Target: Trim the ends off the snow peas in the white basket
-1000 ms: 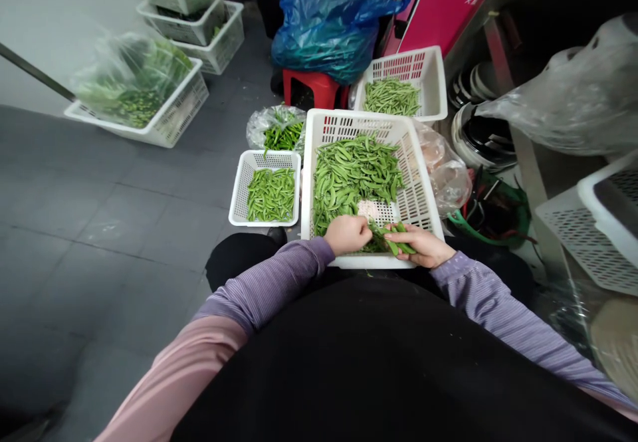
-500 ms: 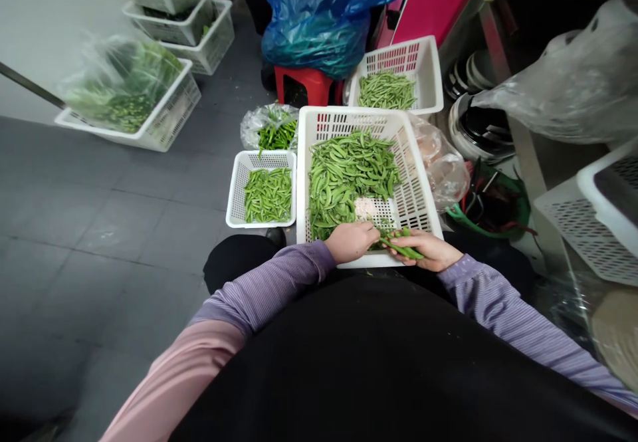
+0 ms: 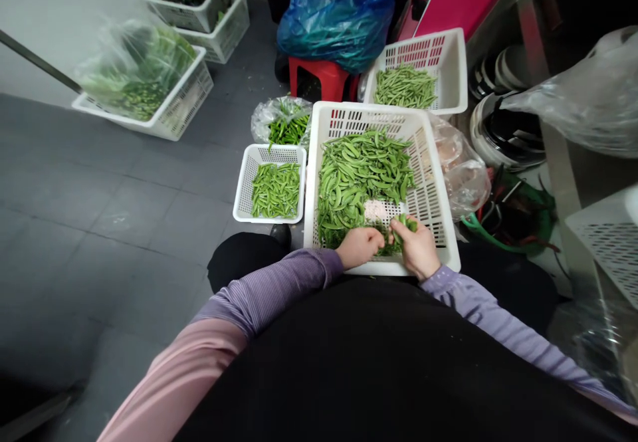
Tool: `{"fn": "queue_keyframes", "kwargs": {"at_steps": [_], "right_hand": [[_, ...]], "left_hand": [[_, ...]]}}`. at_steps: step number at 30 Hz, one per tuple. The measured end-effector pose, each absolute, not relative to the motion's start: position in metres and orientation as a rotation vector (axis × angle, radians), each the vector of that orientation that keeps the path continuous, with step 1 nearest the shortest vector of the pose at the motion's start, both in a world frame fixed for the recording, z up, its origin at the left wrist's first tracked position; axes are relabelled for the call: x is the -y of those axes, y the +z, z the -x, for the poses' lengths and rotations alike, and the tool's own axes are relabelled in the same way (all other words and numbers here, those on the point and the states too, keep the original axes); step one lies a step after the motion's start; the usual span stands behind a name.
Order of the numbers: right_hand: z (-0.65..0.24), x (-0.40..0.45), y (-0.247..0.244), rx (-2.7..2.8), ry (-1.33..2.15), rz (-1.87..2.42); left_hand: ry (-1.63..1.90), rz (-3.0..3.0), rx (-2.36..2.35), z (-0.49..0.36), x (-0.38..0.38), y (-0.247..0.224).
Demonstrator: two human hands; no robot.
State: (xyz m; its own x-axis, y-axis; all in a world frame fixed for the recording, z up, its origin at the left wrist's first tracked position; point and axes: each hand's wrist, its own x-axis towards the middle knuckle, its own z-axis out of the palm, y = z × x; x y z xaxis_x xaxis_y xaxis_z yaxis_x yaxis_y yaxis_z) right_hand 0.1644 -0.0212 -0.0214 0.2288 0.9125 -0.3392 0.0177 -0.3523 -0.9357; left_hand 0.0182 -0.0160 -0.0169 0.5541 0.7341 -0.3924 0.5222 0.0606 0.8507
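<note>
A large white basket point(image 3: 450, 239) rests in front of me, with many flat green pea pods point(image 3: 369, 169) heaped over its back and left part. Over its near edge, my right hand point(image 3: 417, 246) is wrapped round several green pods point(image 3: 403, 227). Just left of it, my left hand point(image 3: 363, 247) is closed, fingertips pinched together above small green scraps; what it holds, if anything, is too small to make out. The two hands are slightly apart. On the left stands a smaller white basket point(image 3: 239, 193) with trimmed pods point(image 3: 276, 191) in it.
Behind the small basket lies a clear bag of green peppers point(image 3: 290, 126). A white basket point(image 3: 454, 63) of green beans, a red stool point(image 3: 321, 76) and a blue bag point(image 3: 333, 23) are farther back. A green container point(image 3: 538, 222) stands at right; stacked baskets point(image 3: 219, 43) at back left.
My right hand has turned more upright and drawn its pods up in its fingers. My left hand has separated slightly from it. The whole view has shifted a little.
</note>
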Motion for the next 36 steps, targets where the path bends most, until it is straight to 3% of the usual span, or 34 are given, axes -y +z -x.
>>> {"fn": "queue_keyframes", "kwargs": {"at_steps": [4, 9, 12, 18, 23, 36], "right_hand": [[-0.176, -0.022, -0.055, 0.56, 1.218, 1.693], [-0.157, -0.055, -0.084, 1.08, 1.178, 2.033], [-0.14, -0.057, -0.09, 1.107, 1.229, 2.074], [-0.158, -0.038, -0.056, 0.892, 1.564, 2.004], [-0.165, -0.003, -0.022, 0.502, 1.876, 1.761], [-0.154, 0.032, 0.0, 0.599, 1.789, 1.632]], "left_hand": [[-0.127, -2.073, -1.088, -0.012, 0.017, -0.024], [-0.216, -2.178, -1.178, -0.006, 0.013, -0.025], [-0.248, -2.182, -1.178, -0.005, 0.008, -0.025], [-0.177, -2.125, -1.36, -0.004, -0.002, -0.02], [0.006, -2.204, -1.175, -0.012, 0.001, -0.018], [0.064, -2.429, -1.121, -0.009, 0.01, -0.007]]}}
